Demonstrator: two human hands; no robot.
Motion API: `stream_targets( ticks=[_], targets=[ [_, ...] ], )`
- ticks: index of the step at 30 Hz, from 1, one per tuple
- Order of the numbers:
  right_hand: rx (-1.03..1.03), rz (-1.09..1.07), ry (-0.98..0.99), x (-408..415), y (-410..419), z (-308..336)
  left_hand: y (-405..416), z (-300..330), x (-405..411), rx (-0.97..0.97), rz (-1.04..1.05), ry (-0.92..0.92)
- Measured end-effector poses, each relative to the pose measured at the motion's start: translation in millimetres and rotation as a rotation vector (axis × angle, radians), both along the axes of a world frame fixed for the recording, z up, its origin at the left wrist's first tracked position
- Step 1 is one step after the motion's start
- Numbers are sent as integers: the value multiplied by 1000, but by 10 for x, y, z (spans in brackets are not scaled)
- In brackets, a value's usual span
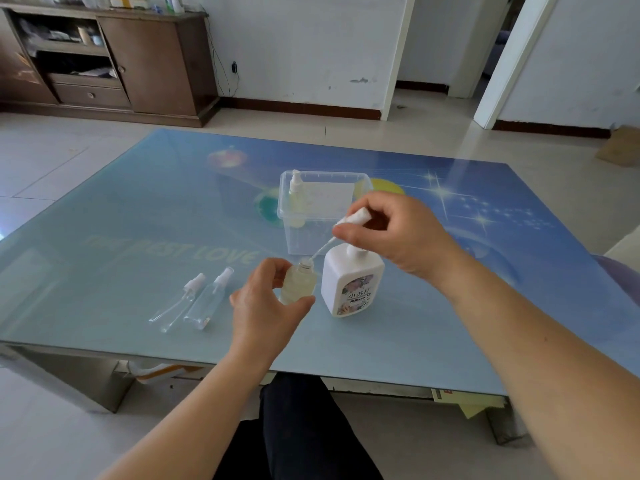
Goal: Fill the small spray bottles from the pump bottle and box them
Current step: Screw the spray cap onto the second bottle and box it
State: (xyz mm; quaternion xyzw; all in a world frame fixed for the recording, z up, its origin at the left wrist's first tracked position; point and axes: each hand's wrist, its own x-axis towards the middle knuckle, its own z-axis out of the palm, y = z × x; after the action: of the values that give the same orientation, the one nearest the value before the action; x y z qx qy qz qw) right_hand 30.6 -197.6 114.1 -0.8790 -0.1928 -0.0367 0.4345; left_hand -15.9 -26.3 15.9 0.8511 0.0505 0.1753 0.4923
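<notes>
Presently, left hand grips the filled spray bottle while right hand pinches its spray cap; next, seat the dip tube and screw down.

The wide blue glass table top is smooth and very shiny. The clear plastic box is see-through. The white plastic pump bottle looks smooth, with a flowery paper label. The brown wooden cabinet looks dull.
</notes>
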Motion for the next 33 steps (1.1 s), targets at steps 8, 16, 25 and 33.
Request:
stream_targets(
  ticks=[8, 16, 25, 33],
  targets=[
    [-337, 216, 173, 67, 248, 52, -43, -5, -56, 15, -54, -26],
    [-471, 273, 171, 76, 257, 54, -35, -30, -55, 40, -98, -33],
    [-506, 187, 206, 67, 250, 37, -33, -16, -49, 44, -96, -68],
    [-475, 190, 175, 44, 270, 19, -15, -6, -38, 27, -95, -73]
  ],
)
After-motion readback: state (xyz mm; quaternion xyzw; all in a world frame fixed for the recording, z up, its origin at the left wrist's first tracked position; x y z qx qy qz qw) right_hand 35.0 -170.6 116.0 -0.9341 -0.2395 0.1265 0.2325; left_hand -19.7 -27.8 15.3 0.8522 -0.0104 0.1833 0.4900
